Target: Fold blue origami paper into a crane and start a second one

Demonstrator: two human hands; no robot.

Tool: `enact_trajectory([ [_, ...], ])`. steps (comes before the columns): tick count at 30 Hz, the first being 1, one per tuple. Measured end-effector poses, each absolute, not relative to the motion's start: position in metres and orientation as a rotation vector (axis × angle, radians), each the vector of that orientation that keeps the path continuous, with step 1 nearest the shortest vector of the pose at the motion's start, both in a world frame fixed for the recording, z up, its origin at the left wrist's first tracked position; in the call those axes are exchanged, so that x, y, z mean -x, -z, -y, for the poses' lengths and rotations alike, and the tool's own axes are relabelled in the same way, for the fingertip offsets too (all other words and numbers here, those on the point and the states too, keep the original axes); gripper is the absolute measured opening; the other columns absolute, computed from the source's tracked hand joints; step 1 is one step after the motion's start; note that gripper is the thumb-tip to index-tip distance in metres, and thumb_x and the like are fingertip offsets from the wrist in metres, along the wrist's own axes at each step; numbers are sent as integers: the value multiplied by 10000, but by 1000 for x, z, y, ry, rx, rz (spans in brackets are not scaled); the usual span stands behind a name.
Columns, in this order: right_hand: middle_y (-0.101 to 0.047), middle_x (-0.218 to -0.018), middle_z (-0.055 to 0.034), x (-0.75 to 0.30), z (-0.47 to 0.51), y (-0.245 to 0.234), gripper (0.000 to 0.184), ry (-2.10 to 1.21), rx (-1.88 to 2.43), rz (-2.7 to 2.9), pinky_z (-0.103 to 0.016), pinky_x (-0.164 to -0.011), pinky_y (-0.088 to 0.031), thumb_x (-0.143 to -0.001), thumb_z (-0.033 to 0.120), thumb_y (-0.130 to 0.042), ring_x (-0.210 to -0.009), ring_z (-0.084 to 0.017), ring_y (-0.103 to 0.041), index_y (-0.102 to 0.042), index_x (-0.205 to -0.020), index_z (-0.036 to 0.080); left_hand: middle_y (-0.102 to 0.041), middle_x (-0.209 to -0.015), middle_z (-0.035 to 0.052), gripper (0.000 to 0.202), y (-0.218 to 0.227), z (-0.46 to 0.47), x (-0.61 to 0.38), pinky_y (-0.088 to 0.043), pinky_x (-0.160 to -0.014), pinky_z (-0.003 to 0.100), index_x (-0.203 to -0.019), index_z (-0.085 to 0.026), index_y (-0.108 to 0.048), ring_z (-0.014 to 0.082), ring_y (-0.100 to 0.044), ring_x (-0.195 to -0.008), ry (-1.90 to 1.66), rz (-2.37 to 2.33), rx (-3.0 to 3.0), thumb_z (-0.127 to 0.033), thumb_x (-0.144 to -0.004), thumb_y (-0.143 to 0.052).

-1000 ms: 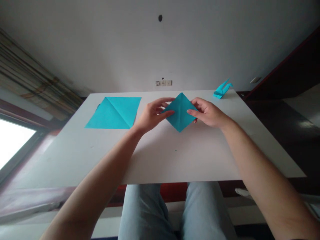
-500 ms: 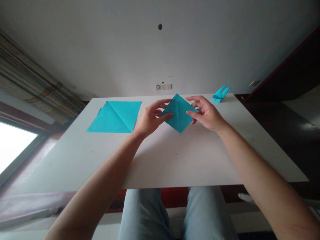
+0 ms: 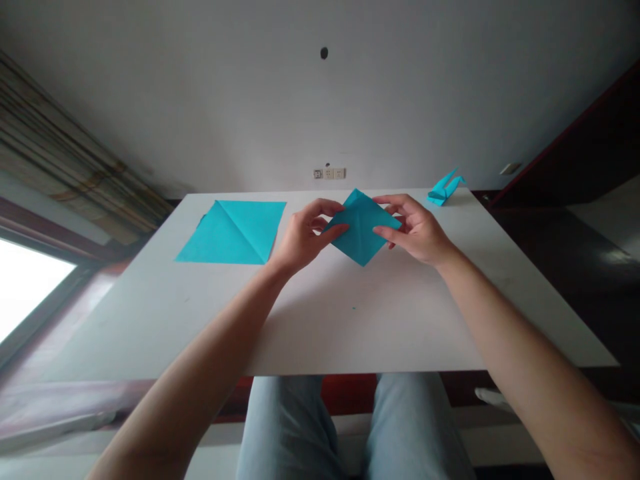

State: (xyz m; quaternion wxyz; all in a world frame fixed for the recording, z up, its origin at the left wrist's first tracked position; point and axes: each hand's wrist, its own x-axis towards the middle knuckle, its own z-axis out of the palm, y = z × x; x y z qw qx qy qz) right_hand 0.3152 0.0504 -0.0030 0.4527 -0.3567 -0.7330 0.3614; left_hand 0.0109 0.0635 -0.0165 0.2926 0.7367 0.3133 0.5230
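The largest thing is the pale wall point(image 3: 225, 100), and in front of it stands the white table point(image 3: 310, 333), which is broad and has its far edge near the wall. On the left side hangs a striped curtain point(image 3: 65, 140). Below the near edge of the table are two legs in light blue jeans point(image 3: 290, 427). On the left part of the table lies a flat turquoise paper sheet point(image 3: 235, 233), with one diagonal crease. The left hand point(image 3: 307, 233) and the right hand point(image 3: 415, 230) are apart from each other, and each pinches one side of the same folded turquoise paper point(image 3: 361, 220), with the thumb on its front face. This paper has a diamond shape and is over the middle of the table; whether its lower corner touches the table, I cannot tell. At the far right corner of the table stands a turquoise origami crane point(image 3: 439, 197). Smaller are the wall sockets point(image 3: 329, 174), a dark round spot point(image 3: 324, 53) higher on the wall, and a tiny speck point(image 3: 354, 308) on the table.
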Motion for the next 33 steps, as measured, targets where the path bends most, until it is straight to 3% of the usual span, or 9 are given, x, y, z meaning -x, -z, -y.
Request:
enact_trajectory([
  [3,-761,-1130,7,-315,-51,4,626,-846,884,1838,-313,-630,-641,-998,438,-1025,-794,-182,-712,-776,-1572,437,-924,-1238,60,242,16,-63,-11,-693,-800,259,-1187,-245,-869,151,-819,-910,-1388,-856,-1966,-402,-1027,-962],
  [7,-796,-1112,8,-315,-50,5,579,-785,880,1864,-342,-687,-640,-988,433,-1015,-824,-200,-711,-815,-1532,436,-915,-1046,39,246,12,-59,-12,-708,-809,289,-1093,-243,-887,166,-837,-851,-1373,-833,-1961,-476,-1060,-957],
  [13,-837,-1379,-58,-312,-44,-2,590,-699,869,1857,-401,-725,-638,-1000,419,-979,-1031,-278,-742,-845,-1573,461,-902,-1018,54,464,9,-58,-13,-705,-754,317,-1079,-238,-871,201,-861,-842,-1349,-832,-1877,-687,-1033,-977],
  [17,-813,-1108,-44,-312,-44,-9,253,-604,813,1941,-414,-704,-538,-1024,399,-947,-867,-254,-648,-913,-1275,396,-908,-1072,60,475,8,-58,-15,-743,-837,345,-1057,-238,-855,210,-869,-915,-1365,-782,-1858,-696,-1031,-976],
  [19,-751,-968,-27,-311,-44,-11,114,-578,798,1983,-406,-690,-487,-1008,397,-960,-787,-229,-590,-876,-1065,344,-910,-1080,57,454,9,-58,-16,-740,-868,340,-1044,-240,-855,202,-861,-935,-1403,-756,-1870,-678,-1041,-974],
  [23,-649,-817,2,-308,-42,-14,251,-597,805,2050,-401,-675,-426,-1030,383,-930,-697,-199,-489,-756,-870,296,-910,-1086,55,436,8,-58,-14,-695,-859,325,-1048,-249,-861,200,-836,-955,-1442,-773,-1885,-673,-1050,-961],
  [26,-608,-787,11,-305,-41,-15,300,-576,791,2038,-400,-692,-408,-1054,364,-905,-700,-197,-472,-709,-841,286,-889,-1042,54,456,6,-55,-11,-645,-802,343,-1062,-252,-855,212,-780,-893,-1352,-832,-1927,-666,-966,-1022],
  [29,-590,-780,13,-303,-40,-16,389,-580,791,2034,-398,-698,-405,-1063,441,-922,-713,-198,-463,-667,-817,281,-781,-850,18,440,2,-51,-10,-533,-717,346,-900,-245,-801,193,-636,-772,-1251,-878,-2032,-578,-868,-1088],
  [33,-598,-777,8,-302,-40,-16,428,-601,826,2048,-387,-670,-407,-1050,529,-934,-717,-201,-472,-672,-816,283,-723,-799,-10,331,1,-47,-13,-445,-682,328,-865,-226,-794,165,-565,-737,-1193,-937,-1990,-489,-913,-989],
])
